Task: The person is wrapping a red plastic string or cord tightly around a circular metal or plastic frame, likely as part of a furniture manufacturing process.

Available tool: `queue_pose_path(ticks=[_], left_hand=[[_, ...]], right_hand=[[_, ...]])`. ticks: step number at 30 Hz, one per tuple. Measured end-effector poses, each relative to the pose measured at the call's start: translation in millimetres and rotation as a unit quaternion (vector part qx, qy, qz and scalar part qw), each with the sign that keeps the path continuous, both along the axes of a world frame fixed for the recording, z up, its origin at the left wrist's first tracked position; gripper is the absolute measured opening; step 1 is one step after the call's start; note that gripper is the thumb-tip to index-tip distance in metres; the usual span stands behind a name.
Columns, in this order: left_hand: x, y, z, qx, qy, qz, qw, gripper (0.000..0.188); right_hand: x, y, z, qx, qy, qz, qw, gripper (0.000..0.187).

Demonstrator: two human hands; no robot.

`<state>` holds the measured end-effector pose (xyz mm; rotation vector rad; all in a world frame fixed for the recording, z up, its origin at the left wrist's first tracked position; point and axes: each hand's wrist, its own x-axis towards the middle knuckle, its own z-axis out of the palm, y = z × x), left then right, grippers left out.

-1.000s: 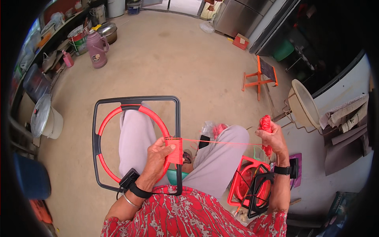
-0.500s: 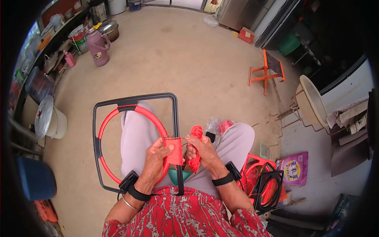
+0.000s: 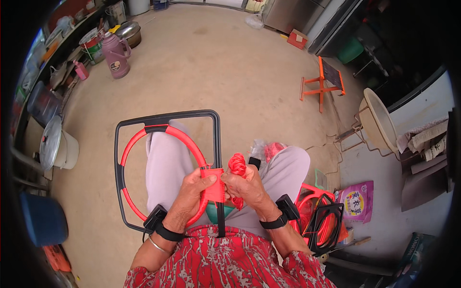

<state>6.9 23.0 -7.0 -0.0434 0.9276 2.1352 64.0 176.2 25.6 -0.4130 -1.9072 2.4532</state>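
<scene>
A tan floor (image 3: 240, 81) spreads beneath everything, and over it the seated person's legs, in pale trousers (image 3: 165, 163), lie bent and apart. A large black frame (image 3: 217, 134), squarish with rounded corners, leans over the left leg, its lower edge near the patterned red shirt (image 3: 225, 261). Inside the frame sits a red ring (image 3: 189, 144) with black sections. Beyond, an orange folding stool (image 3: 321, 84) stands to the right and a mauve thermos (image 3: 115, 55) upright to the left. Red and black frames (image 3: 321, 221) lie piled beside the right leg, next to a purple bag (image 3: 356, 201). The left hand (image 3: 193, 189) has its grip pinching a red panel (image 3: 215, 185), thumb flat on its face, where the ring meets the frame's right bar. The right hand (image 3: 248, 185) has its grip closed around a looped hank of red cord (image 3: 237, 164), just beside the panel's toothed right edge; whether its fingertips touch that edge cannot be told.
</scene>
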Motion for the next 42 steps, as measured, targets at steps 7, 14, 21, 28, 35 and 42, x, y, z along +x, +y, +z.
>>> queue_pose_path(ticks=[7,14,21,28,35,42], left_hand=[[-19.3,3.8,11.0,0.01,-0.037,-0.102,0.994,0.028],[-26.8,-15.8,49.7,-0.083,0.089,-0.013,0.993,0.025],[-48.6,-38.2,125.1,-0.138,0.204,0.033,0.969,0.027],[-44.3,-30.3,172.4,-0.151,0.281,0.031,0.947,0.026],[-43.0,-0.2,173.9,-0.217,0.283,-0.023,0.934,0.024],[-39.4,32.7,172.9,-0.232,0.295,-0.065,0.924,0.025]], right_hand=[[1.5,13.6,-47.0,-0.22,0.0,0.027,0.975,0.014],[-18.0,38.2,-70.9,-0.309,-0.045,-0.2,0.929,0.027],[-50.6,26.8,-131.4,-0.43,-0.061,-0.235,0.869,0.015],[-78.1,9.6,-208.8,-0.46,-0.146,-0.342,0.807,0.02],[-91.9,-4.5,-207.9,-0.531,-0.169,-0.317,0.768,0.039],[-88.5,-15.2,-229.0,-0.595,-0.137,-0.217,0.761,0.05]])
